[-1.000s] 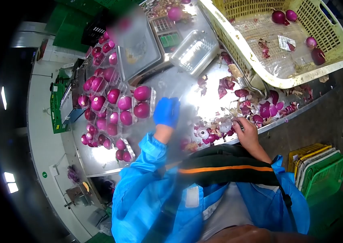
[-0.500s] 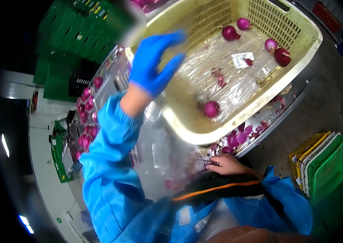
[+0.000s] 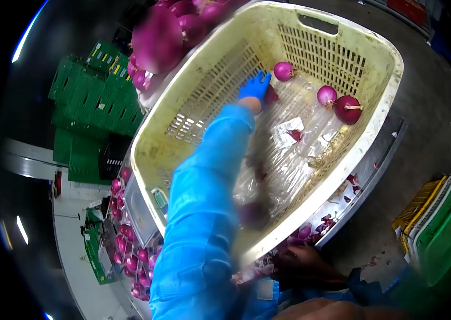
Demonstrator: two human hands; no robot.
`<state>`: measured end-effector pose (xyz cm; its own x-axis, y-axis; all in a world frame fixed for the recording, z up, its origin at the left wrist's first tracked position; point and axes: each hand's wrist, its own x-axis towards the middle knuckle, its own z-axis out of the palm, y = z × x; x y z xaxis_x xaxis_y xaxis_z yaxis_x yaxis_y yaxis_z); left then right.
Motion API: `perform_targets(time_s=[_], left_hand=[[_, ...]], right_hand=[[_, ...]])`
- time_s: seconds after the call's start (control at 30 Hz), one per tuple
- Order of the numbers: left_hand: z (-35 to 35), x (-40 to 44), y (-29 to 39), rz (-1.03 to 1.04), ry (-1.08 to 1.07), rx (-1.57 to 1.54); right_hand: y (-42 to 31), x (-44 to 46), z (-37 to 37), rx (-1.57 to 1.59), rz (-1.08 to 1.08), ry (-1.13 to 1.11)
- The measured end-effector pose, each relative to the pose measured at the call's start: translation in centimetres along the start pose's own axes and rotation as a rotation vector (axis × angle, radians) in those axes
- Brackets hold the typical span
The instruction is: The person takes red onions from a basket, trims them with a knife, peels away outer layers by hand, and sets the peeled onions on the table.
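Note:
Inside a cream plastic basket (image 3: pixel 273 250), my left hand (image 3: pixel 256 89) in a blue glove reaches down with its fingers apart. It is right beside a dark red onion (image 3: pixel 271 96), which it partly covers; whether it touches the onion I cannot tell. A lighter onion (image 3: pixel 283 71) lies just beyond, and a pair of onions sits by the far right wall. Bare and in shadow, my right hand (image 3: pixel 302 260) is low by the basket's near edge, fingers curled. It held a small knife half a second ago; the blade is hard to make out now.
Clear film and a white label (image 3: pixel 287 132) line the basket floor. Red onions (image 3: pixel 183 24) are piled at the upper left, with packed onions (image 3: pixel 135 261) at lower left. Peelings (image 3: pixel 318 228) lie on the metal table edge. Stacked crates (image 3: pixel 444 224) stand right, green crates (image 3: pixel 89 101) left.
My left hand has moved from above the basket's left rim down to the dark onion inside. The view has shifted, showing more onions at the upper left. My right hand stays low by the rim.

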<state>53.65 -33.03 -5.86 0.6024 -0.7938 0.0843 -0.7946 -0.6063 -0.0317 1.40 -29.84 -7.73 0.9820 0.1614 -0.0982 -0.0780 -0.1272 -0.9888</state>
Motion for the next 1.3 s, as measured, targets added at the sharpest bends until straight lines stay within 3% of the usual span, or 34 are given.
perform_targets(time_s=[0.07, 0.13, 0.2, 0.27, 0.33, 0.4, 0.5, 0.53, 0.57, 0.63, 0.7, 0.73, 0.87, 0.93, 1.07, 1.13, 1.2, 1.3], left_hand=[[1.0, 0.3, 0.6, 0.009, 0.134, 0.084], [0.1, 0.5, -0.2, -0.041, -0.163, -0.081], [-2.4, -0.3, 0.4, -0.115, -0.357, -0.328], [-2.2, -2.4, -1.8, -0.012, -0.209, -0.58], [-6.5, -5.0, -1.0, 0.03, -0.131, -0.859], [-14.4, -8.4, 1.7, -0.034, -0.233, -1.052], [-23.8, -15.6, 6.0, -0.102, -0.261, -1.359], [-25.9, -18.4, 7.0, -0.12, -0.246, -1.461], [-27.3, -21.0, 7.5, -0.108, -0.264, -1.474], [-29.3, -26.4, 8.3, -0.088, -0.301, -1.502], [-30.8, -35.6, 10.7, 0.014, -0.3, -1.869], [-31.2, -38.2, 11.3, -0.001, -0.434, -1.945], [-28.4, -46.7, 13.3, -0.058, -0.451, -2.051], [-27.2, -49.1, 14.0, -0.191, -0.343, -1.932], [-25.7, -52.4, 15.8, -0.252, -0.195, -1.6], [-25.9, -52.8, 16.4, -0.374, -0.212, -1.622], [-24.4, -53.4, 16.2, -0.322, -0.145, -1.577], [-23.9, -54.1, 16.7, -0.475, -0.17, -1.748]], right_hand=[[0.6, 0.0, 0.3, 0.061, 0.067, 0.019], [-0.8, -0.4, 0.1, 0.089, 0.174, 0.017], [-1.9, -0.4, -0.7, 0.007, 0.125, 0.087], [-1.5, -0.6, -0.3, -0.17, -0.04, 0.175], [-2.1, -1.0, 0.1, -0.188, -0.119, 0.304], [-3.9, -1.3, -0.4, -0.164, -0.177, 0.355], [-5.7, -2.4, -0.9, -0.11, 0.011, 0.284], [-6.6, -2.1, -1.0, -0.154, -0.171, 0.395], [-7.7, -2.3, -1.0, -0.112, -0.142, 0.413], [-8.7, -2.0, -0.4, -0.121, -0.322, 0.539], [-11.2, -1.9, 0.9, -0.083, -0.407, 0.64], [-11.8, -1.5, 1.6, -0.117, -0.49, 0.698], [-18.0, -2.2, 3.1, -0.226, -0.513, 0.539], [-18.3, -2.5, 4.4, -0.336, -0.532, 0.461], [-17.9, -2.9, 7.0, -0.651, -0.457, 0.372], [-17.9, -3.1, 7.4, -0.721, -0.473, 0.366], [-18.1, -3.4, 7.8, -0.766, -0.469, 0.371], [-17.7, -3.6, 8.5, -0.817, -0.454, 0.388]])
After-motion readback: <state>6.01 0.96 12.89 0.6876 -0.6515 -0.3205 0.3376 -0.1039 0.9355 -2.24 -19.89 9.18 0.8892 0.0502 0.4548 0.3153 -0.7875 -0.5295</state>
